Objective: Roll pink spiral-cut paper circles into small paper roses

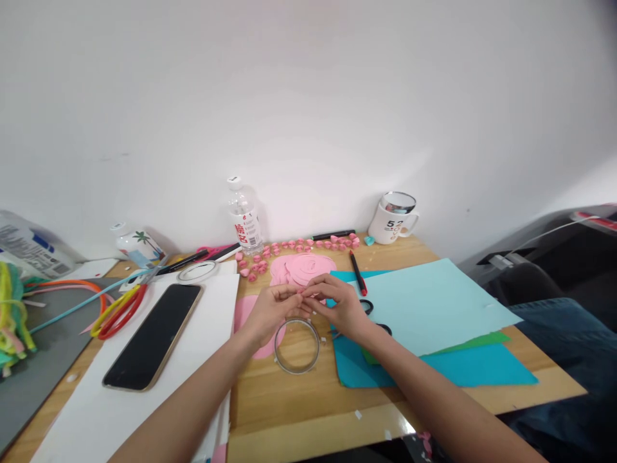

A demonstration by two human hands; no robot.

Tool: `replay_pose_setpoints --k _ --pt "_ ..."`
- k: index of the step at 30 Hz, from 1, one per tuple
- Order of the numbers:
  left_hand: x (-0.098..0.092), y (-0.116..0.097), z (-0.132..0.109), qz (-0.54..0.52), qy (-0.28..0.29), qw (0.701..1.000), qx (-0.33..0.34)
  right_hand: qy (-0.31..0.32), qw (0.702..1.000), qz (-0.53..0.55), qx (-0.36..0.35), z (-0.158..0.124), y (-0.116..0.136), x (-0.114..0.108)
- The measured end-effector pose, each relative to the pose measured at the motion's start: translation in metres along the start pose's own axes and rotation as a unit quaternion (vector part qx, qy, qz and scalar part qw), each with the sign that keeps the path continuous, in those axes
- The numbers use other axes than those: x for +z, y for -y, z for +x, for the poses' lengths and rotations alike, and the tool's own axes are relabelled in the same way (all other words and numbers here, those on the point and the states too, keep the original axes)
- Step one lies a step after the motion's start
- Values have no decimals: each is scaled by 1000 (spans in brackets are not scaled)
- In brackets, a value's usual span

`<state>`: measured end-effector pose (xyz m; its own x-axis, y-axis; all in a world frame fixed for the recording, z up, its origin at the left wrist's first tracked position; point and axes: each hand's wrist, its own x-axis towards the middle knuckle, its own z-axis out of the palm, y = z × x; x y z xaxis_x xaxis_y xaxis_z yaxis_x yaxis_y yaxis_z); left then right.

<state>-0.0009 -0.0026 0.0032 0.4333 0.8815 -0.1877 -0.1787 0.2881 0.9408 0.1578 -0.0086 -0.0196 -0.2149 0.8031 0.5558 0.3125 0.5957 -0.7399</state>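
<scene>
Head view, taking the tape ring (296,370) as the landmark. Both hands meet just behind it. The left hand (270,310) and the right hand (343,310) each have their grip pinched together on one small pink paper piece (304,295), held just above the surface (299,402). It looks like the piece is being rolled or folded into a bud. Keeping it tight calls for a fine, steady pinch from both sides.

Behind the tape ring lie pink spiral discs (301,267), and further back there is a row of small pink buds (299,245). To the right of the ring are black scissors (367,307), partly under the right hand, a red pen (358,273) and a pale blue sheet (434,302). To its left, a phone (154,334) rests on a white sheet (207,347). A water bottle (245,218) and a mug (394,220) stand far behind the ring, against a plain white wall (308,96).
</scene>
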Motion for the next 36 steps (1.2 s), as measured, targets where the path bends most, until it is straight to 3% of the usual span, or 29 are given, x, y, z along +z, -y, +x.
replay_pose_setpoints --k 11,18,31,36 --pt "-3 3 2 -8 -4 1000 8 0 996 -82 -31 -1 -3 -1" --pt "-2 5 2 32 -6 999 19 34 987 -142 -64 -3 -4 -2" --pt "1 6 2 23 -12 999 32 15 991 -122 -47 -2 -2 -2" --pt "1 5 2 29 -17 998 46 -24 997 -75 -25 -1 -3 -1"
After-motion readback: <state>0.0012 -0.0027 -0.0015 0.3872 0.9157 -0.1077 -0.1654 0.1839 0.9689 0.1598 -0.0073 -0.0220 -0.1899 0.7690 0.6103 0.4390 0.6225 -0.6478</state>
